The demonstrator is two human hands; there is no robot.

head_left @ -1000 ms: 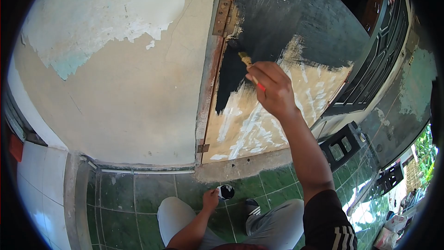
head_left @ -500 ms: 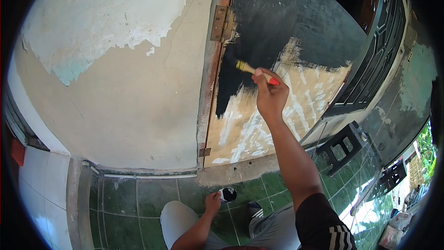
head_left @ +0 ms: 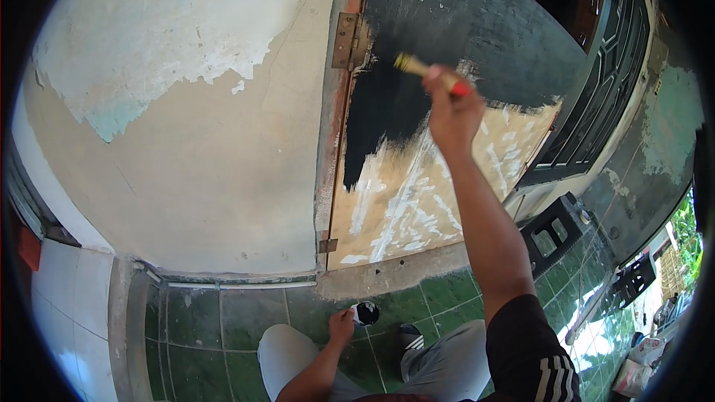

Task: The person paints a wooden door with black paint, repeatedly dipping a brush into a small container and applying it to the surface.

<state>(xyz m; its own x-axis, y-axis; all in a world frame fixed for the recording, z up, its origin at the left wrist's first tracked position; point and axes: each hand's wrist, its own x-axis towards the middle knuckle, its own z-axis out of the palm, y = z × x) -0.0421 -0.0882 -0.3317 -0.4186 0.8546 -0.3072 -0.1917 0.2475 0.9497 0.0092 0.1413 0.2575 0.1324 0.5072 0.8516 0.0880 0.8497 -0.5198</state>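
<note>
My right hand grips a paintbrush with a pale handle and a red end. Its bristles are over the black-painted upper part of a door; motion blur hides whether they touch. Lower down, the door is bare tan with white streaks, and the black coat ends there in a ragged edge. Low in the view, my left hand is closed on the side of a small paint can with black paint inside, above the green tiles.
A cream wall with peeling paint stands left of the door, beside a rusty hinge. To the right are a black stool and a dark panelled door. Green tiles cover the floor.
My right hand has moved up and to the right with the paintbrush across the black area. My left hand and the paint can have stayed in place.
</note>
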